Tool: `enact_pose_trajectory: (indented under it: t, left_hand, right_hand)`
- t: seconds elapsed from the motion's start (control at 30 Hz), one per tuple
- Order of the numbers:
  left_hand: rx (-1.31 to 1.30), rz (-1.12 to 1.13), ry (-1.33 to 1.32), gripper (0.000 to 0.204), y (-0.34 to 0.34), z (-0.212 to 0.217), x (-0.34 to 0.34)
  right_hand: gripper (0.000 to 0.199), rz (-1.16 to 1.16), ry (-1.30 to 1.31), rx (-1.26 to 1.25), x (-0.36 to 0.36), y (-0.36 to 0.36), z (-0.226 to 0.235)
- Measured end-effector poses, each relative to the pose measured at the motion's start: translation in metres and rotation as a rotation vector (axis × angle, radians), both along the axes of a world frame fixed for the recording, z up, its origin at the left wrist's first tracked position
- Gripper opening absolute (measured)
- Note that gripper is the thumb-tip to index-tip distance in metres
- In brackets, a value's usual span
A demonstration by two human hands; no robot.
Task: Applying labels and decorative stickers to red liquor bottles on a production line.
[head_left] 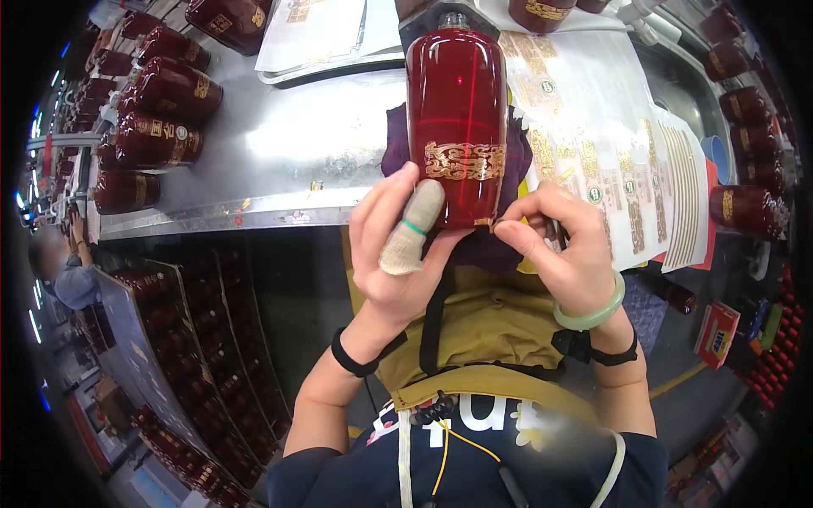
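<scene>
At a metal bench, a red bottle lies over a purple cloth, neck toward 12 o'clock; the left hand has fingers clamped on its base at 7 o'clock; the right hand, thumb and forefinger together, sits at its 5 o'clock corner, anything pinched too small to tell; sheets lie at 2 o'clock.

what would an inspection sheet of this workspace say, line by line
Surface: shiny metal bench, small gold scraps near its front edge
Job's things: red bottle, neck pointing away, over dark purple cloth; gold decal sheets to its right
Clutter: white papers at upper left
Hands: left hand holds the bottle near its base; right hand at the base corner, grip unclear
Cables: nothing seen on the bench
Surroundings: other red bottles both sides; another person far left
</scene>
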State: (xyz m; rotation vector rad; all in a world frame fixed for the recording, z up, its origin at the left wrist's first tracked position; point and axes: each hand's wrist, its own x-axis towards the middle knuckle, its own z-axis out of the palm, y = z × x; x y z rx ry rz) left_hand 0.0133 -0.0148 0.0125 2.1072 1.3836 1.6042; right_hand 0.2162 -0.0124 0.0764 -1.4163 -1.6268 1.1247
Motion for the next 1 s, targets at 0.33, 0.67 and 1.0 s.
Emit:
enact_pose_trajectory:
  t: [0.33, 0.67, 1.0]
  left_hand:
    - [-0.252, -0.181, -0.308, 0.048, -0.007, -0.011, -0.011]
    - [-0.474, -0.197, -0.381, 0.061, -0.008, 0.002, 0.000]
    - [-0.510, -0.214, -0.417, 0.058, -0.008, 0.007, 0.002]
  right_hand:
    - [0.005, 0.150, 0.040, 0.124, -0.016, -0.001, 0.020]
    - [0.006, 0.011, -0.005, 0.071, -0.013, -0.002, -0.001]
    - [0.008, -0.013, 0.001, 0.049, -0.012, -0.002, -0.001]
